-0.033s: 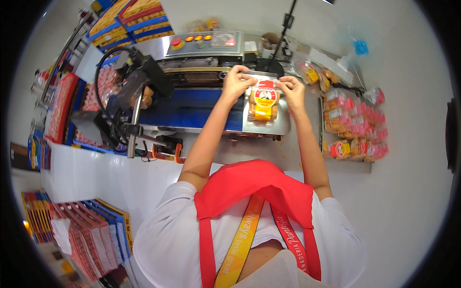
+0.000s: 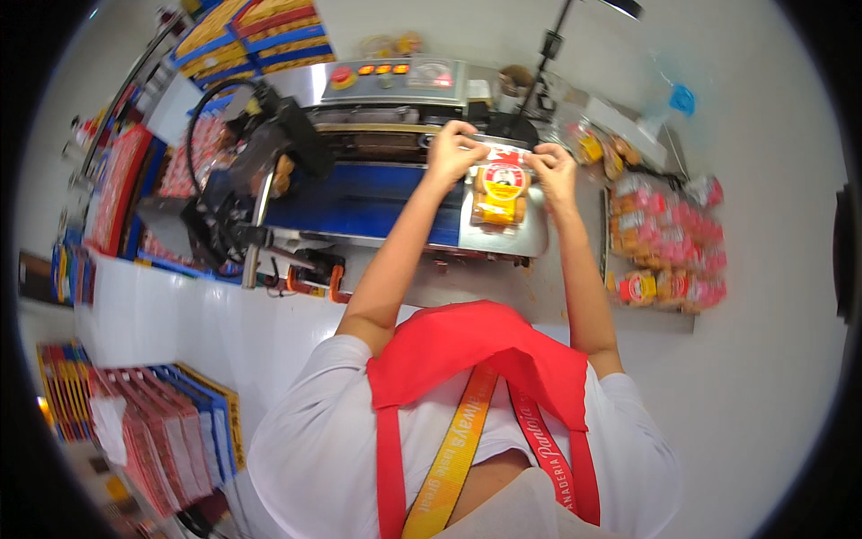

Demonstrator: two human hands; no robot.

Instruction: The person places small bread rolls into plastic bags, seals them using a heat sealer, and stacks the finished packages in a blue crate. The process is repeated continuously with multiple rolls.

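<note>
A clear plastic bag (image 2: pixel 500 202) of small brown baked goods, with a red and yellow label, lies on a bare metal plate (image 2: pixel 532 242). Its top edge points away from me. My left hand (image 2: pixel 452 155) pinches the bag's upper left corner between thumb and fingers. At the upper right corner, my right hand (image 2: pixel 553 169) has a similar pinch. Just left of the plate runs the blue belt (image 2: pixel 368 205) of a sealing machine, whose control panel (image 2: pixel 395 83) has a red button and lit orange displays.
Several filled bags (image 2: pixel 664 238) sit in rows on the right. A black stand (image 2: pixel 514 128) rises behind my hands. A black machine head (image 2: pixel 301 135) on a metal post overhangs the belt's left end. Stacked trays (image 2: pixel 171 431) stand at lower left, with more crates (image 2: pixel 278 36) at the back.
The whole view has shifted slightly to the right. Both hands keep their pinch on the bag, which stays on the metal plate.
</note>
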